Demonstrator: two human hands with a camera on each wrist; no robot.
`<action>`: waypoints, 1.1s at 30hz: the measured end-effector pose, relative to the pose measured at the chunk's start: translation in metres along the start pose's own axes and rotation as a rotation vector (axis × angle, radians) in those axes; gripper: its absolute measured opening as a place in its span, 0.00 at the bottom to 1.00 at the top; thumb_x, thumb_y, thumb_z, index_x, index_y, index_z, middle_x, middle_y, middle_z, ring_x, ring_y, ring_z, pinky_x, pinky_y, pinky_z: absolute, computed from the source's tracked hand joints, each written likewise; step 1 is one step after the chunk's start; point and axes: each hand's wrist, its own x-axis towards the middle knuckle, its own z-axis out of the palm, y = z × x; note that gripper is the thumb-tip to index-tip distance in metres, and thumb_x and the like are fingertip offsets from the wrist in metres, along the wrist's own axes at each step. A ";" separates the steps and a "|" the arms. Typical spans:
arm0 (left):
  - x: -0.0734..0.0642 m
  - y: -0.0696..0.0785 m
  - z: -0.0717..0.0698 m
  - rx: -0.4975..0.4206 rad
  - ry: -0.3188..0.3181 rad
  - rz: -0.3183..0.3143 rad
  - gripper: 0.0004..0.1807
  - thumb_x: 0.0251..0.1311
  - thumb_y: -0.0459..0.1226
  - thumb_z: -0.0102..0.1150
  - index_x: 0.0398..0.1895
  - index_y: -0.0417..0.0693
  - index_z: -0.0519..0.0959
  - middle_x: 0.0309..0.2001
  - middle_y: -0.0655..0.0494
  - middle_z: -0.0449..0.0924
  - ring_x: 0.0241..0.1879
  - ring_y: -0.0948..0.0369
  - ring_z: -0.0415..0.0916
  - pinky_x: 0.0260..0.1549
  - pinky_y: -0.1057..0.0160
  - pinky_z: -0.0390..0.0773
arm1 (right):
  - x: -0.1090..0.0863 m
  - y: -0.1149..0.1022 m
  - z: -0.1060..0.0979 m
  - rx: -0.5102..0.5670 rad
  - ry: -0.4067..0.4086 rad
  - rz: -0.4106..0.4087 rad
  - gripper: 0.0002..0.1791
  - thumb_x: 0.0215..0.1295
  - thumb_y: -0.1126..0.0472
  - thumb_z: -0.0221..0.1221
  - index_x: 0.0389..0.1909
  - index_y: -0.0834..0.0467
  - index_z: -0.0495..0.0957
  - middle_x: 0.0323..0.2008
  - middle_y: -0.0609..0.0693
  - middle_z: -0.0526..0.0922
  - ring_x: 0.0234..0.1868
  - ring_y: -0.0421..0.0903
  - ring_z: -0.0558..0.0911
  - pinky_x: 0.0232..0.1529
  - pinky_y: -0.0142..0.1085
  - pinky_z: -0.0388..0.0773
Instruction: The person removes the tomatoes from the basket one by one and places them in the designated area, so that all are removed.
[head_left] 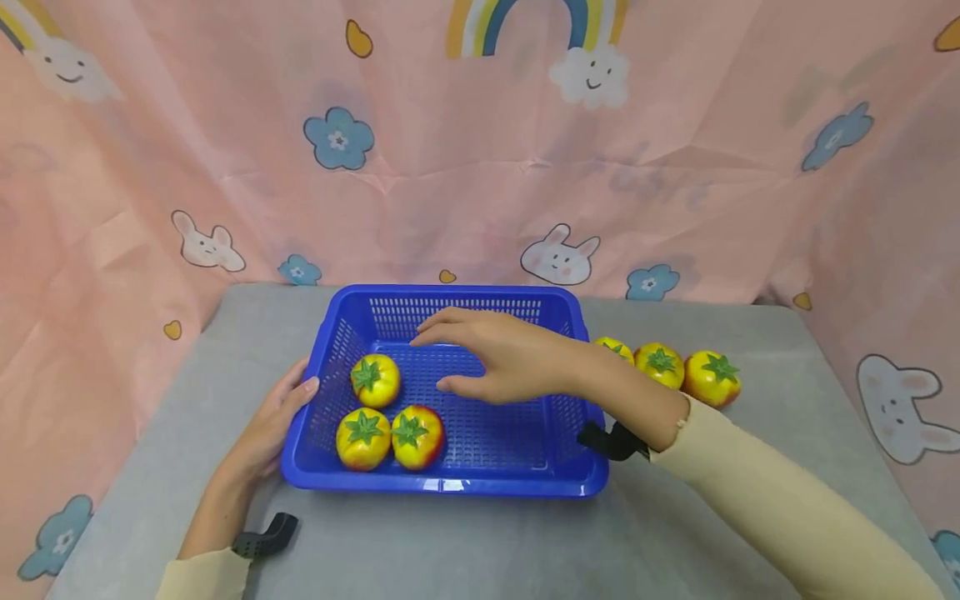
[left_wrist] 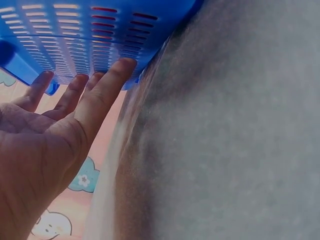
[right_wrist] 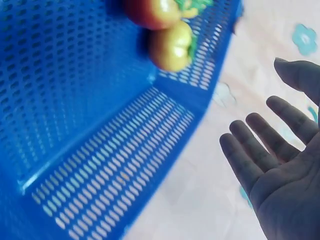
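A blue plastic basket (head_left: pixel 480 483) with slotted walls stands on the grey table. Inside, at its left, lie three yellow-red persimmon-like fruits with green star-shaped leaves: a rear fruit (head_left: pixel 382 385), a front-left fruit (head_left: pixel 358 446) and a front-right fruit (head_left: pixel 423 442). My left hand (head_left: pixel 273 417) rests against the basket's left side; in the left wrist view its extended fingers (left_wrist: pixel 100 100) touch the slotted outer wall. Over the middle of the basket hovers my right hand (head_left: pixel 502 354), fingers loosely bent and apart, holding nothing. The right wrist view shows its bare palm (right_wrist: pixel 295 195).
Right of the basket, more such fruits lie in a row on the table: a left fruit (head_left: pixel 615 346) partly hidden by my right forearm, a middle fruit (head_left: pixel 660 362) and a right fruit (head_left: pixel 711 382). A pink patterned cloth (head_left: pixel 450 208) hangs behind and at both sides.
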 end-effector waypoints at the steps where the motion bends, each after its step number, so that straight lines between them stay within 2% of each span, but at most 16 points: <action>1: 0.000 0.000 -0.001 -0.004 -0.004 0.004 0.28 0.86 0.43 0.37 0.83 0.48 0.51 0.60 0.65 0.82 0.56 0.63 0.85 0.52 0.60 0.88 | 0.005 -0.001 0.003 -0.002 -0.018 -0.005 0.29 0.74 0.51 0.65 0.73 0.51 0.74 0.75 0.48 0.74 0.77 0.48 0.73 0.78 0.47 0.72; 7: -0.003 -0.002 -0.002 -0.032 -0.027 0.039 0.23 0.86 0.40 0.35 0.79 0.55 0.57 0.58 0.63 0.83 0.54 0.63 0.86 0.50 0.60 0.89 | 0.023 -0.002 0.024 -0.020 -0.145 -0.022 0.28 0.75 0.51 0.64 0.73 0.52 0.75 0.73 0.48 0.76 0.75 0.47 0.76 0.78 0.44 0.72; 16: -0.002 -0.002 -0.001 -0.012 -0.013 0.036 0.24 0.86 0.41 0.35 0.80 0.53 0.56 0.59 0.65 0.83 0.54 0.63 0.86 0.50 0.60 0.89 | 0.036 0.002 0.048 -0.082 -0.306 -0.004 0.32 0.72 0.50 0.67 0.74 0.52 0.74 0.74 0.47 0.76 0.74 0.46 0.75 0.79 0.45 0.69; 20: -0.001 -0.003 -0.002 -0.010 0.003 0.021 0.25 0.86 0.41 0.36 0.81 0.52 0.55 0.58 0.65 0.83 0.53 0.63 0.86 0.49 0.60 0.89 | 0.040 0.003 0.054 -0.119 -0.330 -0.006 0.31 0.70 0.50 0.68 0.72 0.51 0.76 0.70 0.47 0.78 0.70 0.46 0.78 0.77 0.44 0.72; 26: -0.001 -0.002 -0.002 -0.013 -0.001 0.016 0.24 0.86 0.41 0.36 0.79 0.54 0.56 0.57 0.64 0.84 0.52 0.63 0.86 0.49 0.59 0.89 | 0.045 0.002 0.061 -0.098 -0.352 -0.004 0.31 0.69 0.50 0.70 0.71 0.51 0.77 0.68 0.47 0.80 0.63 0.44 0.81 0.73 0.42 0.76; 30: 0.000 0.000 -0.002 -0.026 -0.018 0.019 0.23 0.86 0.41 0.36 0.79 0.56 0.58 0.57 0.63 0.84 0.53 0.62 0.86 0.50 0.58 0.89 | 0.048 0.000 0.066 -0.092 -0.371 0.004 0.32 0.68 0.49 0.70 0.72 0.51 0.76 0.70 0.47 0.79 0.64 0.43 0.80 0.74 0.41 0.75; 33: 0.000 0.000 0.000 -0.025 -0.005 0.012 0.23 0.85 0.41 0.37 0.78 0.55 0.58 0.57 0.63 0.83 0.53 0.62 0.86 0.50 0.59 0.89 | 0.048 -0.001 0.070 -0.097 -0.373 -0.007 0.34 0.69 0.50 0.70 0.73 0.52 0.74 0.72 0.48 0.77 0.66 0.43 0.79 0.75 0.40 0.74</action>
